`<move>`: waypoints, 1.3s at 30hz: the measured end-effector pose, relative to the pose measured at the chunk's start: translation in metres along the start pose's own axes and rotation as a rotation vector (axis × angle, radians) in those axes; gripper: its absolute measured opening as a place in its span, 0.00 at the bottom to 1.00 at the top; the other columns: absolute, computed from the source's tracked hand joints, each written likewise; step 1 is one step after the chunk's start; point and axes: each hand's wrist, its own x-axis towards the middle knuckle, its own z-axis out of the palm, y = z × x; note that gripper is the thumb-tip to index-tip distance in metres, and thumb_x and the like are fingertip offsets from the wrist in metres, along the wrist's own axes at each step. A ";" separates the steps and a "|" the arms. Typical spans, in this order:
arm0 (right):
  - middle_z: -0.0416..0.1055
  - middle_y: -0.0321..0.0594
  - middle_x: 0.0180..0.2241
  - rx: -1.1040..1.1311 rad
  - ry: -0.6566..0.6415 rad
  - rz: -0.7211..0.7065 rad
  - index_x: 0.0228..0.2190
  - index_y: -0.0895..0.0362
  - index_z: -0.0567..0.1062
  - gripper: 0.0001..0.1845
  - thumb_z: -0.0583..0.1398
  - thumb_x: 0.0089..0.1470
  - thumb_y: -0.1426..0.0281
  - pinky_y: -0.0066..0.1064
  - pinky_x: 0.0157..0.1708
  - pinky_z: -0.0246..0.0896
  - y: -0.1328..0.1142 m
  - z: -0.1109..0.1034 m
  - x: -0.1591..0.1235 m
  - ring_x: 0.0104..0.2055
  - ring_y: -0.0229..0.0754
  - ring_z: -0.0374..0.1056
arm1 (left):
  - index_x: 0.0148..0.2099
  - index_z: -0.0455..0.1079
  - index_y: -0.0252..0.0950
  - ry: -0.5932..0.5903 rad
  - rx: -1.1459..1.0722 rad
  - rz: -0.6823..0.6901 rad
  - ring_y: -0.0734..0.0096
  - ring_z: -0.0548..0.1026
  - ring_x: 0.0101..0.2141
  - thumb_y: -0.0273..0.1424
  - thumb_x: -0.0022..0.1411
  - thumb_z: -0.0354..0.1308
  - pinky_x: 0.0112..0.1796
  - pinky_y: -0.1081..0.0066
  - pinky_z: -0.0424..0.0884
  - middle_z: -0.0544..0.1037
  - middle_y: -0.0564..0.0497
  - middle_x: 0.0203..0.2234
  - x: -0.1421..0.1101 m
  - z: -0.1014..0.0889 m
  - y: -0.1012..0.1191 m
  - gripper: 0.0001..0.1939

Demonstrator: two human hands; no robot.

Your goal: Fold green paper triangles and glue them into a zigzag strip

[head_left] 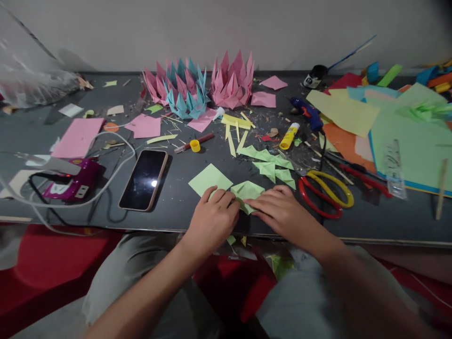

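Green folded paper [248, 189]: near the front edge of the table [183, 217], around its middle | left hand [214, 213]: fingers curled, touching the paper's left side | right hand [280, 209]: pinches its right side.

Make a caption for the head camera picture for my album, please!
Left hand and right hand at a creased green paper, with a spiky pink paper crown standing farther back.

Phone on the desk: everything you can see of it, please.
The phone lies flat, face up, on the dark desk, left of the left hand, top end slanting right. Glossy black screen, looks off, with a bright reflection right of centre. Pale, pinkish rim, perhaps a case. Neither hand touches it. Back hidden.
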 end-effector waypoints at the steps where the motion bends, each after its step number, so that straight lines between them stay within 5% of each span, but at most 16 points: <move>1: 0.74 0.39 0.37 -0.010 0.015 0.001 0.44 0.54 0.69 0.14 0.52 0.57 0.75 0.39 0.45 0.50 0.001 0.000 -0.001 0.41 0.41 0.65 | 0.36 0.70 0.35 0.006 -0.008 -0.008 0.65 0.70 0.36 0.26 0.60 0.51 0.45 0.61 0.63 0.75 0.49 0.32 0.000 0.000 0.001 0.07; 6: 0.73 0.40 0.36 0.047 0.033 -0.016 0.34 0.56 0.73 0.09 0.53 0.57 0.74 0.37 0.42 0.57 0.014 -0.003 -0.007 0.40 0.42 0.66 | 0.34 0.70 0.35 -0.010 -0.047 -0.074 0.63 0.70 0.34 0.36 0.63 0.49 0.35 0.64 0.67 0.74 0.49 0.31 -0.001 0.003 0.006 0.12; 12: 0.72 0.41 0.36 0.184 0.045 0.029 0.31 0.56 0.73 0.11 0.51 0.58 0.72 0.33 0.41 0.62 0.026 0.000 -0.015 0.40 0.40 0.66 | 0.37 0.69 0.33 -0.054 -0.119 -0.013 0.66 0.68 0.35 0.26 0.64 0.48 0.36 0.67 0.67 0.72 0.48 0.32 -0.001 0.009 0.007 0.09; 19: 0.70 0.40 0.35 0.315 0.012 0.169 0.30 0.54 0.73 0.09 0.53 0.57 0.70 0.32 0.40 0.62 0.032 -0.001 -0.009 0.39 0.39 0.66 | 0.32 0.69 0.34 -0.039 -0.285 -0.202 0.66 0.69 0.32 0.38 0.61 0.53 0.32 0.68 0.67 0.71 0.49 0.29 0.008 0.018 0.016 0.12; 25: 0.70 0.38 0.33 0.406 -0.017 0.298 0.28 0.54 0.72 0.06 0.58 0.53 0.66 0.31 0.38 0.61 0.033 -0.004 0.000 0.37 0.39 0.66 | 0.30 0.70 0.37 -0.070 -0.361 -0.296 0.67 0.70 0.32 0.36 0.55 0.60 0.31 0.69 0.65 0.73 0.53 0.27 0.017 0.016 0.019 0.08; 39: 0.67 0.35 0.26 0.347 -0.002 0.396 0.25 0.55 0.72 0.06 0.59 0.51 0.67 0.28 0.31 0.56 0.028 0.000 0.006 0.31 0.37 0.62 | 0.30 0.71 0.38 -0.068 -0.346 -0.326 0.67 0.71 0.32 0.34 0.56 0.59 0.31 0.70 0.64 0.74 0.53 0.27 0.018 0.016 0.019 0.06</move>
